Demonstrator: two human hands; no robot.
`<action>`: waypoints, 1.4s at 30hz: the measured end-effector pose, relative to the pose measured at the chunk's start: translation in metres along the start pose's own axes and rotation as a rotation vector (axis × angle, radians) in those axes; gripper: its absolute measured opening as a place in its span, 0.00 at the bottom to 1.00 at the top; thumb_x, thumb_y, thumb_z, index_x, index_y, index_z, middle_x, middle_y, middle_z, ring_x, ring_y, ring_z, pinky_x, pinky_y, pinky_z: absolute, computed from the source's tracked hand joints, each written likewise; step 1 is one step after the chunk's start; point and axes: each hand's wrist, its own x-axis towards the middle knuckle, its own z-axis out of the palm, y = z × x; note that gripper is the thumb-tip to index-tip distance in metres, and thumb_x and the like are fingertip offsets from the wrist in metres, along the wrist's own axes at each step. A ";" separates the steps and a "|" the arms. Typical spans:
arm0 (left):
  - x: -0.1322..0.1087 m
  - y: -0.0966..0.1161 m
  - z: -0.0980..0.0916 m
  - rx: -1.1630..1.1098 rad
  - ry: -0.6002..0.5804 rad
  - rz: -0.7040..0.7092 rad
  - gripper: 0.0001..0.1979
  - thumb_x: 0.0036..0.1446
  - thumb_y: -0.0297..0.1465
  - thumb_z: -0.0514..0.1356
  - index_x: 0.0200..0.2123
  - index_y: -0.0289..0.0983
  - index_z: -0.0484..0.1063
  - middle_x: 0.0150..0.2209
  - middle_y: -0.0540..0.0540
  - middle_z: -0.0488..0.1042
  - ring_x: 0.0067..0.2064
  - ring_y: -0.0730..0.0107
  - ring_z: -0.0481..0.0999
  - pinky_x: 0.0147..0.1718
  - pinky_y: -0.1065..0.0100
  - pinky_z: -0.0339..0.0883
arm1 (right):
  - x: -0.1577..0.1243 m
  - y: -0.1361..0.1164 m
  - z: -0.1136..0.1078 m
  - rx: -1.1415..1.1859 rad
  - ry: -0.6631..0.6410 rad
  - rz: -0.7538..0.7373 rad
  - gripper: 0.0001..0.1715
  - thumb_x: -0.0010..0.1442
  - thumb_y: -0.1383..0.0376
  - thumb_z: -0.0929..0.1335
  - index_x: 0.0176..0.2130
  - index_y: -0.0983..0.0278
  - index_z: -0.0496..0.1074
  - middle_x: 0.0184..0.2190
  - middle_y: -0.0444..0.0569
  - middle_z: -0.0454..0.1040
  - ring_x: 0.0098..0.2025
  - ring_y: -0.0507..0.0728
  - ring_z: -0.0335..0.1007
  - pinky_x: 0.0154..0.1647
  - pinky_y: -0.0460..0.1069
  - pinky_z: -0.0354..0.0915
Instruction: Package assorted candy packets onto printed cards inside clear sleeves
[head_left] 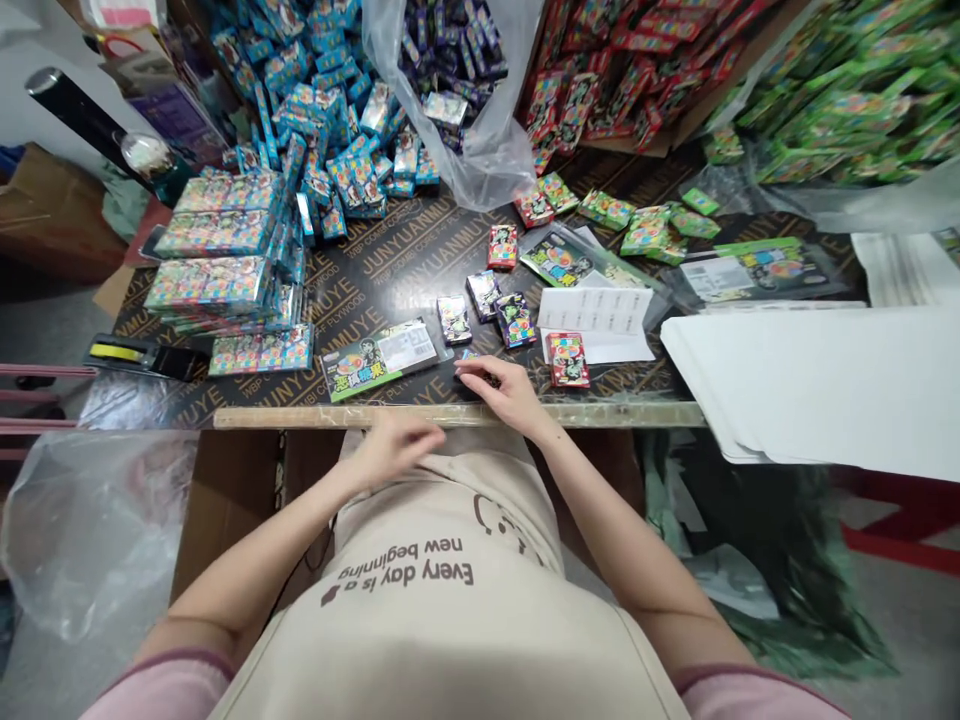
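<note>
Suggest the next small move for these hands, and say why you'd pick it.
Probably the left hand should slide the small dark box under its fingers up beside the similar boxes just ahead. Its fingers already touch that box, and those boxes lie close by, while the blurred right hand is off it, near the table's edge strip.

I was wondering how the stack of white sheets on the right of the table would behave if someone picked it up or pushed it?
The white sheets would probably flex rather than stay stiff, as they look thin and their edges fan out. They may slide apart when pushed, since the layers seem loose. Because they overhang the edge of the plywood table, they could slip off fairly easily.
</note>
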 end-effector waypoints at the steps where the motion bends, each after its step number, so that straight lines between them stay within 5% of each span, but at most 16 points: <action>1: -0.008 -0.001 0.009 0.115 -0.118 0.076 0.14 0.63 0.34 0.54 0.41 0.35 0.77 0.38 0.42 0.80 0.39 0.65 0.79 0.42 0.65 0.72 | 0.000 0.001 0.000 0.021 0.016 0.014 0.14 0.60 0.57 0.68 0.43 0.59 0.78 0.37 0.48 0.80 0.38 0.58 0.75 0.44 0.55 0.70; 3: -0.015 -0.010 0.028 0.337 -0.267 0.136 0.18 0.64 0.29 0.49 0.55 0.35 0.70 0.52 0.37 0.75 0.52 0.61 0.75 0.52 0.60 0.68 | 0.001 0.001 0.000 0.042 0.034 0.028 0.14 0.59 0.57 0.68 0.43 0.60 0.77 0.36 0.48 0.80 0.37 0.57 0.75 0.42 0.54 0.71; 5: -0.013 -0.025 0.044 0.523 -0.304 0.053 0.24 0.64 0.28 0.49 0.63 0.34 0.60 0.59 0.34 0.68 0.57 0.57 0.71 0.55 0.56 0.65 | 0.002 0.000 0.001 0.039 0.044 0.022 0.14 0.58 0.57 0.69 0.42 0.60 0.78 0.35 0.47 0.80 0.36 0.57 0.75 0.42 0.54 0.71; 8: 0.003 -0.050 0.058 0.596 -0.221 -0.103 0.26 0.63 0.33 0.53 0.64 0.38 0.58 0.57 0.35 0.70 0.56 0.54 0.72 0.54 0.55 0.65 | 0.000 -0.002 0.002 0.052 0.068 -0.003 0.13 0.57 0.57 0.70 0.41 0.60 0.78 0.35 0.48 0.80 0.36 0.57 0.76 0.42 0.54 0.71; 13: 0.011 -0.065 0.060 0.506 -0.086 -0.112 0.23 0.63 0.35 0.54 0.60 0.39 0.62 0.55 0.39 0.72 0.56 0.55 0.70 0.56 0.56 0.62 | -0.008 -0.005 0.002 0.017 0.122 -0.035 0.12 0.59 0.58 0.69 0.39 0.61 0.78 0.36 0.48 0.80 0.37 0.57 0.76 0.43 0.54 0.71; 19: -0.048 -0.039 0.032 0.474 -0.157 -0.200 0.26 0.56 0.45 0.59 0.54 0.38 0.67 0.48 0.37 0.71 0.53 0.49 0.69 0.52 0.51 0.63 | -0.021 -0.018 0.004 -0.087 0.074 -0.185 0.10 0.60 0.60 0.69 0.41 0.60 0.78 0.40 0.51 0.79 0.44 0.58 0.74 0.51 0.57 0.68; 23: -0.075 -0.002 0.002 0.192 -0.051 -0.090 0.34 0.48 0.42 0.67 0.57 0.42 0.61 0.50 0.41 0.68 0.51 0.56 0.71 0.51 0.56 0.66 | -0.023 -0.038 0.017 0.017 -0.194 -0.252 0.24 0.54 0.56 0.73 0.50 0.57 0.74 0.51 0.52 0.75 0.55 0.60 0.70 0.56 0.59 0.67; 27: -0.054 0.013 -0.020 0.096 0.247 0.126 0.50 0.47 0.41 0.69 0.67 0.44 0.43 0.59 0.37 0.61 0.60 0.52 0.64 0.59 0.50 0.59 | -0.018 -0.057 0.031 0.096 -0.410 -0.353 0.43 0.49 0.54 0.76 0.61 0.54 0.65 0.62 0.54 0.65 0.64 0.62 0.60 0.60 0.60 0.63; 31: -0.022 0.007 -0.029 -0.073 0.274 0.175 0.68 0.34 0.50 0.73 0.69 0.45 0.30 0.57 0.35 0.62 0.59 0.49 0.65 0.59 0.49 0.59 | -0.011 -0.061 0.028 0.060 -0.331 -0.365 0.39 0.51 0.54 0.75 0.60 0.54 0.66 0.62 0.55 0.64 0.63 0.63 0.61 0.64 0.63 0.59; 35: -0.003 0.008 -0.029 -0.168 0.242 0.172 0.75 0.28 0.55 0.72 0.69 0.45 0.24 0.55 0.36 0.62 0.55 0.50 0.69 0.55 0.52 0.64 | -0.010 -0.058 0.012 0.000 -0.300 -0.343 0.41 0.49 0.54 0.76 0.59 0.55 0.67 0.62 0.54 0.64 0.63 0.64 0.62 0.63 0.63 0.59; 38: 0.018 0.010 -0.037 -0.088 0.168 0.179 0.72 0.31 0.56 0.70 0.69 0.44 0.27 0.57 0.35 0.62 0.55 0.50 0.69 0.55 0.52 0.63 | -0.008 -0.054 -0.002 -0.082 -0.185 -0.366 0.39 0.50 0.57 0.76 0.59 0.58 0.67 0.57 0.54 0.70 0.59 0.63 0.66 0.61 0.60 0.63; 42: 0.056 -0.006 -0.056 0.345 0.193 0.114 0.66 0.34 0.54 0.70 0.69 0.40 0.38 0.64 0.30 0.54 0.64 0.40 0.57 0.61 0.44 0.50 | 0.001 -0.041 -0.025 -0.283 0.152 -0.387 0.38 0.50 0.62 0.74 0.59 0.59 0.64 0.54 0.54 0.70 0.57 0.64 0.66 0.60 0.61 0.62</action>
